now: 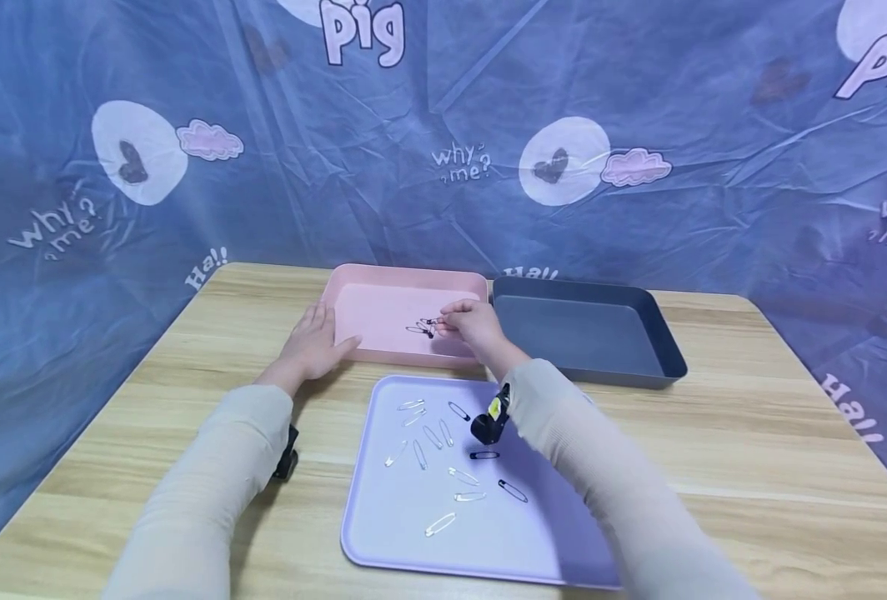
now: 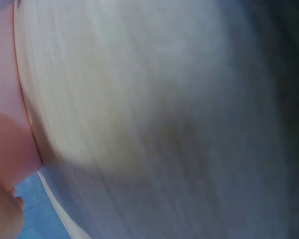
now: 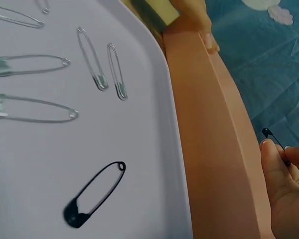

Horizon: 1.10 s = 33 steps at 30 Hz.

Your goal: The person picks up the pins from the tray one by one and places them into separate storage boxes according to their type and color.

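My right hand (image 1: 473,327) pinches a black safety pin (image 3: 275,141) between thumb and fingertips, above the right part of the pink tray (image 1: 364,304). Several black safety pins (image 1: 419,329) lie in a small pile on that tray's floor, just left of the fingertips. At the tray's near left corner, my left hand (image 1: 312,343) touches the rim, its fingers along the side and its thumb spread over the front edge. Silver safety pins (image 1: 440,524) and a few black ones, such as this black safety pin (image 3: 94,194), lie scattered on the lilac tray (image 1: 406,554) in front.
To the right of the pink tray stands a dark blue-grey tray (image 1: 574,333). All the trays are on a wooden table (image 1: 751,433). A blue printed cloth (image 1: 383,167) hangs behind the table. My right forearm passes over the lilac tray and hides part of it.
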Each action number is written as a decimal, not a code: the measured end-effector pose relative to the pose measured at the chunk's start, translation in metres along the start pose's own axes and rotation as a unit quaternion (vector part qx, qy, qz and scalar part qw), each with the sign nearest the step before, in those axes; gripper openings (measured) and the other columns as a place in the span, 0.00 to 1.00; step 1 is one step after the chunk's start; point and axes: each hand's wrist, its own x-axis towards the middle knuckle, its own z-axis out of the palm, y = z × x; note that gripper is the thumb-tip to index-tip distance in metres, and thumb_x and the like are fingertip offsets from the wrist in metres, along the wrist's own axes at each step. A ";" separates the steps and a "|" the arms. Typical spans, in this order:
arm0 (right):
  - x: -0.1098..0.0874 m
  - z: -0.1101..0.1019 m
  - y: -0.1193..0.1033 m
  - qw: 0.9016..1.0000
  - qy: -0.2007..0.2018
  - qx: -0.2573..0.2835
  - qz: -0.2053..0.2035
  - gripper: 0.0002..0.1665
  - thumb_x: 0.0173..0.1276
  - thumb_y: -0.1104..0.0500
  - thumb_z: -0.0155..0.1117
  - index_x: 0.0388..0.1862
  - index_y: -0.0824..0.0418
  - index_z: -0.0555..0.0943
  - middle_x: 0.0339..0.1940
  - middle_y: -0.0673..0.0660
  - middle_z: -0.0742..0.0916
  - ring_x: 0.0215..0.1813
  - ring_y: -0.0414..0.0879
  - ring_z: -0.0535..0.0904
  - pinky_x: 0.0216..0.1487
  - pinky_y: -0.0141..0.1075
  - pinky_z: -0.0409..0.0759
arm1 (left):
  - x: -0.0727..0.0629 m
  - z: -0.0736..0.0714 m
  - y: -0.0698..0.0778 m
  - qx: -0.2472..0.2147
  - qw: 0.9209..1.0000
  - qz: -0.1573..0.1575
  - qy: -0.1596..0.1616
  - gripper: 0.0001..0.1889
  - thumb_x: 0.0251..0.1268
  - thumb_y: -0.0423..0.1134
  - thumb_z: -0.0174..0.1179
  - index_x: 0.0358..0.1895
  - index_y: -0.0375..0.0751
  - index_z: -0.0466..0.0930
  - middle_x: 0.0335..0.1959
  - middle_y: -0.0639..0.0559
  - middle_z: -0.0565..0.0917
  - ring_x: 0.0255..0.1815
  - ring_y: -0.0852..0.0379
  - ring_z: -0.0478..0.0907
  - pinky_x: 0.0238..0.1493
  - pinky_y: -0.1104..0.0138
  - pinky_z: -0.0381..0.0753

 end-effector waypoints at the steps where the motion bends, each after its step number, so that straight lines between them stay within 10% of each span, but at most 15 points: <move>1: 0.000 0.002 -0.002 1.000 0.000 -0.007 0.003 0.13 0.60 0.74 0.47 0.44 0.79 0.70 0.37 0.71 0.79 0.30 0.47 0.80 0.45 0.39 0.74 | 0.000 0.000 0.000 0.000 1.000 0.000 0.000 0.43 0.62 0.58 0.35 0.62 0.21 0.34 0.64 0.30 0.35 0.65 0.39 0.30 0.62 0.54 0.32; 18: 0.094 0.011 0.059 1.000 0.019 -0.002 0.013 0.08 0.59 0.73 0.49 0.34 0.73 0.75 0.28 0.66 0.82 0.29 0.50 0.81 0.30 0.35 0.79 | 0.001 0.000 -0.005 0.024 1.000 0.004 0.003 0.44 0.61 0.62 0.31 0.62 0.22 0.34 0.64 0.30 0.35 0.65 0.39 0.31 0.63 0.56 0.31; 28: 0.051 0.027 0.023 0.998 0.037 -0.035 0.047 0.11 0.62 0.72 0.47 0.41 0.75 0.74 0.34 0.67 0.81 0.34 0.49 0.80 0.37 0.35 0.78 | 0.002 0.001 -0.002 0.017 1.000 0.001 0.003 0.43 0.62 0.60 0.33 0.62 0.22 0.34 0.65 0.31 0.35 0.65 0.40 0.31 0.63 0.56 0.31; 33: 0.071 0.023 0.039 0.999 0.021 -0.036 0.023 0.08 0.61 0.72 0.48 0.35 0.74 0.75 0.28 0.65 0.81 0.29 0.48 0.80 0.33 0.34 0.79 | 0.000 0.000 -0.001 0.014 1.000 0.003 0.011 0.44 0.62 0.60 0.34 0.62 0.21 0.36 0.64 0.30 0.36 0.65 0.38 0.33 0.63 0.55 0.32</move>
